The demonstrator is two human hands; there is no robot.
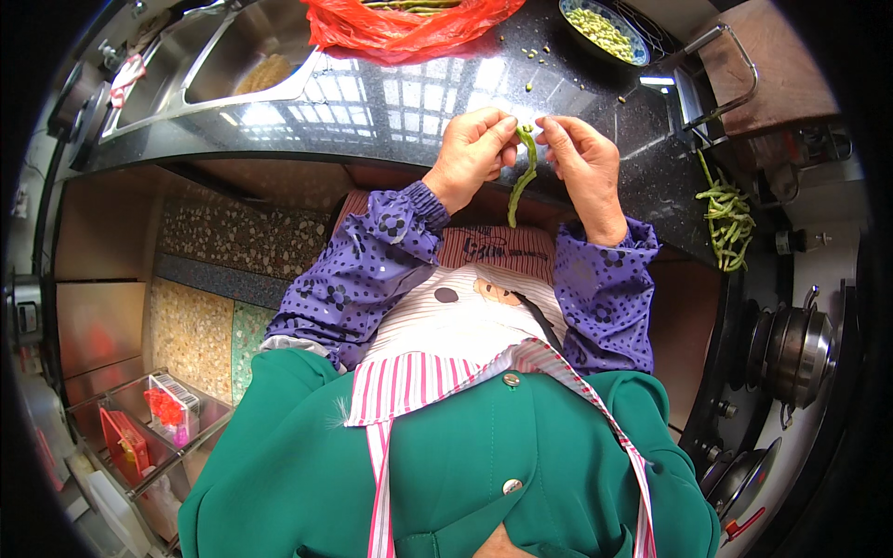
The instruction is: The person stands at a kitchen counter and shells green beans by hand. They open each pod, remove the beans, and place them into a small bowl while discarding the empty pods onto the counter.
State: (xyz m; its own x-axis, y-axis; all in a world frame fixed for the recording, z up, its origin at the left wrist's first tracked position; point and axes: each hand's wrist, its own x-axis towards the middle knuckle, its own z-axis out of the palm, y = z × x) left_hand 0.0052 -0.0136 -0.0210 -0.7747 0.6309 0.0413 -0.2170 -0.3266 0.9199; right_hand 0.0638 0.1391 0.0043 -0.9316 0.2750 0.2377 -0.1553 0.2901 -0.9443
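Observation:
A green bean pod [523,181] hangs down from the fingers of my left hand [474,153], which pinches its upper end. Close to that end is my right hand [582,164], thumb against fingertip; whether it grips a bit of the pod cannot be told. Both hands are over the front edge of the black stone worktop [391,132]. Farther back stand a patterned bowl [645,57] of shelled pale green beans [598,33] and a red plastic bag [411,35] with long pods in it. A heap of green pods or hulls [727,220] lies at the worktop's right.
Loose beans [530,52] are scattered near the bowl. A steel sink [230,63] is at the left back. A wooden board [767,70] in a metal rack stands at the right back, and a steel pot [802,356] sits farther right. A wire basket [153,446] is at the lower left.

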